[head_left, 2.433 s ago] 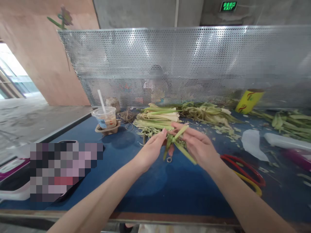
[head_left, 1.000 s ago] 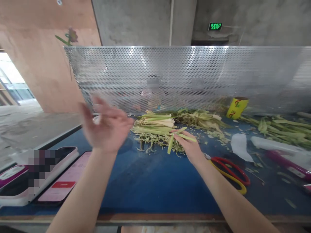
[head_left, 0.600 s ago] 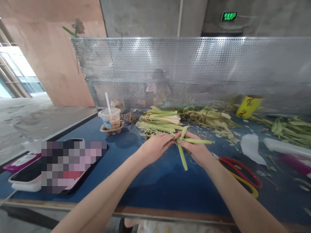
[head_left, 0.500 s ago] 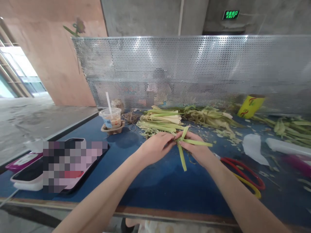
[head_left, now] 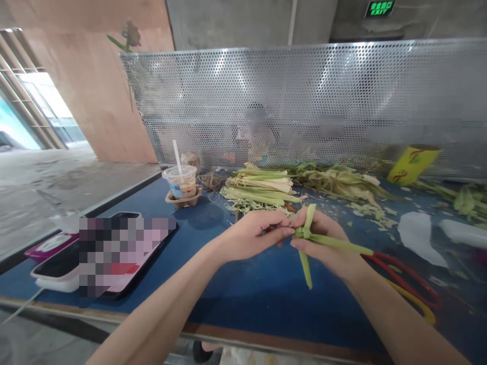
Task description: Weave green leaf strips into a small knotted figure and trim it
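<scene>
Between my two hands is a small knot of folded green leaf strips [head_left: 304, 232], its loose ends sticking out upward, downward and to the right. My left hand [head_left: 258, 234] pinches its left side, thumb and fingertips pressed together. From the right, my right hand [head_left: 327, 243] grips the knot, thumb below and fingers behind it. Just past my hands lies a bundle of pale green leaf strips [head_left: 261, 187]. Scissors with red and yellow handles [head_left: 414, 284] rest beside my right forearm, partly hidden by it.
At the left lie a phone [head_left: 57, 268] and a pixelated tablet [head_left: 129, 258]. A drink cup with straw [head_left: 180, 183] sits in a cardboard holder. Leaf husks [head_left: 338, 182], a yellow container [head_left: 414, 165] and white paper [head_left: 418, 238] lie right. A perforated metal panel [head_left: 228, 101] stands behind.
My hands and the leaf knot now appear lower and farther right. The knot looks turned, with its right-hand strip tilting downward. The camera view has shifted slightly.
</scene>
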The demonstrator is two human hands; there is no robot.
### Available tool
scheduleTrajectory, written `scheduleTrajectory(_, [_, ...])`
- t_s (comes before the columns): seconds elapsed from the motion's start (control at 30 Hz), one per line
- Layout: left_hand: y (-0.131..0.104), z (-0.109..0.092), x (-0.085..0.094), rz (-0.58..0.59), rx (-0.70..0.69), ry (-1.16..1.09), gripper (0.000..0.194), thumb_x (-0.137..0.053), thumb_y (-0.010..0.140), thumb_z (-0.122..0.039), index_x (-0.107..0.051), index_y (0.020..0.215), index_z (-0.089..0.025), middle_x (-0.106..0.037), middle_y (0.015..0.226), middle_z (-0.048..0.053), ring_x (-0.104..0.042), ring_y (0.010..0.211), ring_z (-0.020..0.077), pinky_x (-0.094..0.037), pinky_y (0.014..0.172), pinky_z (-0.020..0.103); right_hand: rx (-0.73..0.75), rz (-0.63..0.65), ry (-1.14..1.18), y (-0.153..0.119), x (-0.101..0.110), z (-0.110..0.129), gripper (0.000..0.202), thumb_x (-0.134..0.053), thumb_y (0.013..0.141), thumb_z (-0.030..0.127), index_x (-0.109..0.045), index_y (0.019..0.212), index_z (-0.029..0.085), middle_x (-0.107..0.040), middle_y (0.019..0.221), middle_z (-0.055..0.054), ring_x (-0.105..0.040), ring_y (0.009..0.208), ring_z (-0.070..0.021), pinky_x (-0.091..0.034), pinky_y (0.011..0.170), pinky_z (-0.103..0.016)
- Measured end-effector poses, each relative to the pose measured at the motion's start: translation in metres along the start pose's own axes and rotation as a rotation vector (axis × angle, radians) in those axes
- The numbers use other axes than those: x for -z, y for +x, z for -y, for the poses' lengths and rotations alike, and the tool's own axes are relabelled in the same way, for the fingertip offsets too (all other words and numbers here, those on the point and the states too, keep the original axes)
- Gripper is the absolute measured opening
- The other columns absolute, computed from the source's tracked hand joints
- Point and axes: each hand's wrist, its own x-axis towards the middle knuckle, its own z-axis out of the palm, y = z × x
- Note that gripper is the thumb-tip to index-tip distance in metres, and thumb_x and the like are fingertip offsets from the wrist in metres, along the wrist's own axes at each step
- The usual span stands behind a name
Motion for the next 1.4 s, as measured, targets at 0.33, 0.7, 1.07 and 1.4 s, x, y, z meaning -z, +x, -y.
scheduleTrajectory(0.33, [0.002, 0.012, -0.019, 0.005, 0.011, -0.853, 0.03, -0.058, 0.082, -0.03, -0.048, 0.058, -0.015, -0.043, 0.049, -0.004, -0.042, 0.048, 0.007, -0.033, 0.051, 0.024, 0.065, -0.074, 0.18, 0.002, -0.003, -0.003, 0.013, -0.067, 0.068, 0.01, -0.062, 0.07, 0.023, -0.063, 0.065, 0.003, -0.059, 0.057, -0.0126, -0.049, 0.054, -0.029])
scheduleTrajectory(0.7, [0.002, 0.012, -0.016, -0.147, -0.003, -0.744, 0.033, -0.051, 0.084, -0.039, -0.046, 0.063, -0.015, -0.047, 0.054, -0.003, -0.047, 0.052, 0.0087, -0.037, 0.051, 0.023, 0.085, -0.081, -0.029, 0.004, 0.003, 0.004, 0.015, -0.07, 0.07, 0.021, -0.062, 0.083, 0.023, -0.066, 0.073, 0.0, -0.063, 0.063, -0.0133, -0.053, 0.055, -0.026])
scheduleTrajectory(1.07, [0.0, 0.005, -0.022, -0.02, 0.165, -0.255, 0.026, -0.056, 0.079, -0.035, -0.058, 0.068, -0.011, -0.056, 0.062, 0.002, -0.045, 0.054, 0.0081, -0.036, 0.052, 0.021, 0.092, -0.27, -0.25, 0.004, 0.003, 0.007, 0.016, -0.072, 0.067, 0.024, -0.064, 0.081, 0.022, -0.07, 0.076, -0.002, -0.063, 0.059, -0.0124, -0.052, 0.05, -0.021])
scheduleTrajectory(1.4, [0.001, -0.004, -0.014, 0.053, 0.169, -0.406, 0.017, -0.058, 0.079, -0.023, -0.058, 0.066, -0.011, -0.052, 0.056, -0.002, -0.045, 0.051, 0.0057, -0.033, 0.048, 0.018, 0.047, -0.457, 0.068, 0.011, 0.002, 0.004, 0.011, -0.078, 0.059, 0.02, -0.069, 0.064, 0.023, -0.067, 0.068, 0.002, -0.061, 0.062, -0.008, -0.05, 0.055, -0.016])
